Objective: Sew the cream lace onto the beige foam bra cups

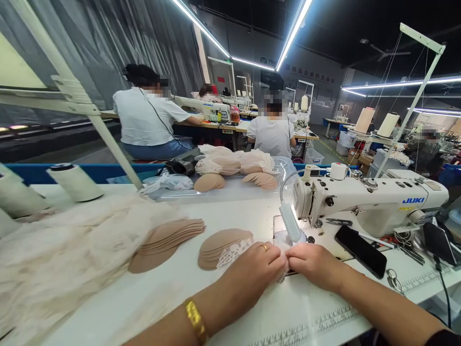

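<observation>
Both hands meeting at lower center: left hand (257,269) and right hand (312,264) with fingers pinching a small pale fabric piece (283,246) right at the needle of the white sewing machine (367,202), probably to keep it flat for feeding. 2 stacks of tan cups (187,242) just left on the white tabletop (151,298). Black phone (360,251) to the right. Busy workshop, strip lights overhead, other people sewing at the top.

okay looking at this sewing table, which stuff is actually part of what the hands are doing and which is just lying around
In use: left hand and right hand pinching a lace piece at the sewing machine; stacked beige cups beside the left hand; second cup stack.

Lying about: black phone, scissors, thread cone, keys.
</observation>
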A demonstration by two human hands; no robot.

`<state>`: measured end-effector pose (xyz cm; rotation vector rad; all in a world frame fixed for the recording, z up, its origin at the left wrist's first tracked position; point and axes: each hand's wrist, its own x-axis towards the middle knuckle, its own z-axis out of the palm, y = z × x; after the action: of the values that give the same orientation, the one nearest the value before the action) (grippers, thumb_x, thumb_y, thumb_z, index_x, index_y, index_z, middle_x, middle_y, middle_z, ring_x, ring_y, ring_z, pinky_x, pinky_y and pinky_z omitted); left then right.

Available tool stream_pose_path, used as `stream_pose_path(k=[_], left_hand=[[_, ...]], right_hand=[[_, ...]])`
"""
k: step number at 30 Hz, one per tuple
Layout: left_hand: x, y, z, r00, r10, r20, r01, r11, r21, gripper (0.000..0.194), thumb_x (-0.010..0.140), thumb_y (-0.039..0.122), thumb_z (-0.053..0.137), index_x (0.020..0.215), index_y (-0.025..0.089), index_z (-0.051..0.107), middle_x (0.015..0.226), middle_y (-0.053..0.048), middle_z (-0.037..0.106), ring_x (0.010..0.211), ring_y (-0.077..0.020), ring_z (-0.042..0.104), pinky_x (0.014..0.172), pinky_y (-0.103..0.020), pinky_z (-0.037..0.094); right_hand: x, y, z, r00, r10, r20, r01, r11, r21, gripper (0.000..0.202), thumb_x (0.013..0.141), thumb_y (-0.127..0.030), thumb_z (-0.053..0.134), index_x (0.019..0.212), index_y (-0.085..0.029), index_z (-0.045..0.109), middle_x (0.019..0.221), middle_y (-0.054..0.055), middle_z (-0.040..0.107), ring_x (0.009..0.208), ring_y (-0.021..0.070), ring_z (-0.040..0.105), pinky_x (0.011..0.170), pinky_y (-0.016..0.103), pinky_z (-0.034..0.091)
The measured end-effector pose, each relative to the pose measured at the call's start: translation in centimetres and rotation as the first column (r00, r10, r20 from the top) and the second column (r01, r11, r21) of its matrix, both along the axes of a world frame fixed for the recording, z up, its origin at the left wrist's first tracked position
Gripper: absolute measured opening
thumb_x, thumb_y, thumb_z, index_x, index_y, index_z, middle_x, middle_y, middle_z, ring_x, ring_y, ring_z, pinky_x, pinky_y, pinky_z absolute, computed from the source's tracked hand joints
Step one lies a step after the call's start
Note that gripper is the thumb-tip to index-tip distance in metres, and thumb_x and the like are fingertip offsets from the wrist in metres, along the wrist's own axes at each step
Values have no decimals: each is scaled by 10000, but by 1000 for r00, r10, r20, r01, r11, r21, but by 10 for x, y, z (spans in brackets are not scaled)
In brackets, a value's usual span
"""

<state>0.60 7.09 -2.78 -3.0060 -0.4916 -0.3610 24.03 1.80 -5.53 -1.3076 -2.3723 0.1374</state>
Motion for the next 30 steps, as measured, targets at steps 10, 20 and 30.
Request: stream_pose_path(k=[10, 20, 30], left_hand=[[4, 12, -18, 965, -90, 245, 101, 994, -33, 280, 975, -11, 467, 927, 214, 626, 937, -49, 681, 859, -239, 616, 805, -372, 516], [10, 8, -15, 968, -86, 238, 91, 996, -11, 272, 978, 14, 443, 1053, 177, 647, 912, -70, 648, 809, -250, 564, 736, -384, 514], [17, 7, -14, 960, -94, 263, 101, 995, -12, 300, 946, -4, 453, 1086, 162, 660, 877, -71, 646, 756, -242, 527, 665, -350, 479]], right_hand=[[25, -5, 5, 990, 105, 91, -122, 969, 216, 275, 973, -53, 579, 1085, -261, 720, 959, 13, 680, 858, 189, 550, 755, 282, 450], [27, -7, 17, 988, 149, 33, -152, 981, 119, 254, 966, -54, 577, 1039, -234, 741, 919, 16, 666, 840, 180, 534, 713, 280, 410], [29, -7, 18, 986, 164, 1, -163, 978, 127, 282, 934, -23, 548, 1004, -214, 742, 909, 30, 659, 822, 179, 521, 704, 273, 409]])
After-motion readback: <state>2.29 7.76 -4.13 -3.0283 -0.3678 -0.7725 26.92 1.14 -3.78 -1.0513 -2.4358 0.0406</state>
